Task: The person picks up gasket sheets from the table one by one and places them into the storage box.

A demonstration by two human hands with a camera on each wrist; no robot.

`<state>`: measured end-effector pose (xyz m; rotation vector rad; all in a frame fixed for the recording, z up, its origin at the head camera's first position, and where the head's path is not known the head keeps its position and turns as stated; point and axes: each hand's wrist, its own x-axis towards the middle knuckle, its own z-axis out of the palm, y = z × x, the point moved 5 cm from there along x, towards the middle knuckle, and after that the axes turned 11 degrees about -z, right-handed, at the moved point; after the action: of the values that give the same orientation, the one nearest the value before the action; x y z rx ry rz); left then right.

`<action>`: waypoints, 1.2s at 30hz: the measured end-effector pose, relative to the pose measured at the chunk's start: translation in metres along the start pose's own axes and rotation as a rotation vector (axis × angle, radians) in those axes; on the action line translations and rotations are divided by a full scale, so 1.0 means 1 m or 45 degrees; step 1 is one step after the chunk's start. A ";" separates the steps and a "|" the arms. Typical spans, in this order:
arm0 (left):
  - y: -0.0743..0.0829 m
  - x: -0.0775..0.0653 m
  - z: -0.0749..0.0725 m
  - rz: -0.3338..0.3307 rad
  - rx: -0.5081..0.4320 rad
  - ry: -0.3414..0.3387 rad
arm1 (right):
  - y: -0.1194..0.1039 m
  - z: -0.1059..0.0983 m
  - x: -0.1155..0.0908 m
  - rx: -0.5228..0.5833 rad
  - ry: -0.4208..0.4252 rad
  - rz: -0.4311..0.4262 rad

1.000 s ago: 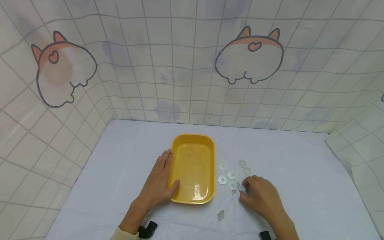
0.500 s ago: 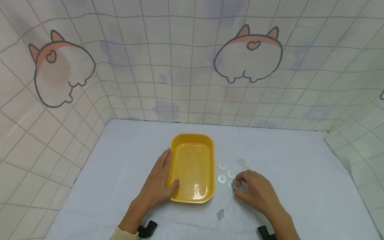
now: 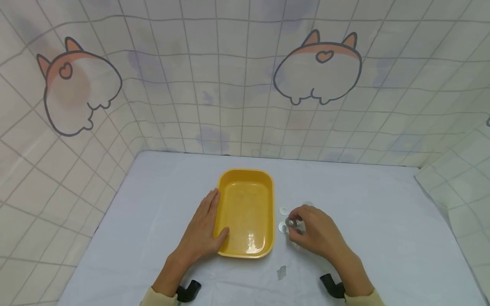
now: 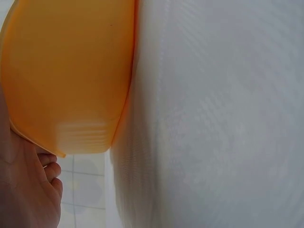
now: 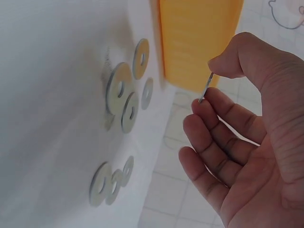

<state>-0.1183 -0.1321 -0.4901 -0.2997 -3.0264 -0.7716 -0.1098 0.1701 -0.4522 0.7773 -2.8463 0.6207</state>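
White cloth (image 3: 375, 212) bears loose washers (image 5: 114, 97) beside a tray (image 3: 245, 212); hands: left (image 3: 200, 233) straight-fingered, right (image 3: 321, 234) pinching another washer (image 3: 288, 221)

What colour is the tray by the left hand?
Yellow; the tray shows best in the head view.

Grid-patterned backdrop (image 3: 229, 85) behind white tabletop (image 3: 375, 204).
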 end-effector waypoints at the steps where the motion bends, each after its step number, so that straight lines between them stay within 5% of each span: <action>1: 0.000 0.000 0.000 0.001 0.002 0.002 | -0.001 0.000 0.002 0.009 -0.008 0.002; 36: 0.002 -0.001 -0.002 -0.009 0.037 -0.005 | -0.025 -0.007 0.056 0.093 -0.111 -0.099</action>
<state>-0.1172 -0.1313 -0.4876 -0.2906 -3.0410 -0.7278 -0.1449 0.1284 -0.4244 0.9445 -2.8690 0.7002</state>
